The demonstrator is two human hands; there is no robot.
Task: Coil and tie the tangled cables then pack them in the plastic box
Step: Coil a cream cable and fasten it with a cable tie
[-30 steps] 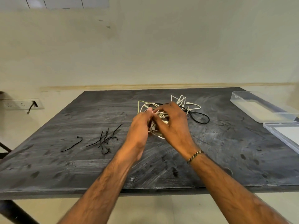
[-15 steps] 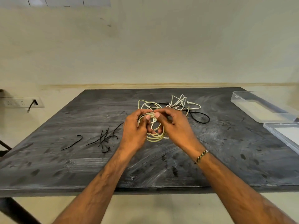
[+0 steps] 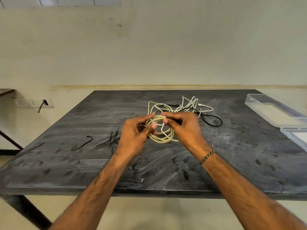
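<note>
The cream coil came up off the table toward the person — now round, ready for tying. Left hand and right hand both pinched its top strands. Behind lay one white cable and one black cable — still tangled; several black ties left, one plastic box right.

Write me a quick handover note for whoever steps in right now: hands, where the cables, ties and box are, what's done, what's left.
Left hand and right hand: both pinch the top of the cream braided cable coil, held above the dark table.
White cable and black cable lie tangled behind the coil.
Black cable ties lie loose to the left.
Clear plastic box, open, holds no cables; its lid lies nearer, at the right edge.
Done: cream cable coiled.
Left: tie it, coil and tie the others, pack all.
</note>
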